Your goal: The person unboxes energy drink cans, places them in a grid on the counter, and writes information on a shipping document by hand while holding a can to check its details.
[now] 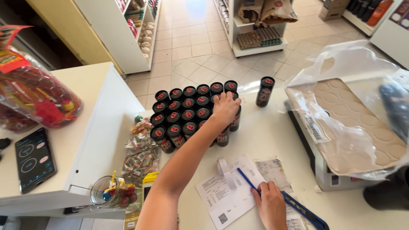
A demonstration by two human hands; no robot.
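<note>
1. Left hand (225,108): arm stretched forward, palm down, fingers curled over the top of a can at the right edge of the block of cans (187,115). It is touching; whether it is truly gripping I cannot tell.
2. Right hand (271,205): closed around a blue pen (272,192), tip on a paper slip (228,196). Judged: the pen sits ready at the sheet while the other hand goes over the cans.
3. Block of cans: black, red-marked tops, upright, packed touching in rows on the white counter (264,140). About nineteen tops visible; the hand hides some, so the count is not firm. Tight rows probably ease tallying.
4. One single can (264,91) stands apart, right of the block.
5. Papers: at least two printed slips, overlapping, near the counter edge.
6. Right: a scale (321,166) bearing a brown dimpled tray (353,123) under a clear plastic bag.
7. Left: one phone (34,158), one sweets bag (36,96), one small jar (111,192), wrapped-candy packets (142,153).
</note>
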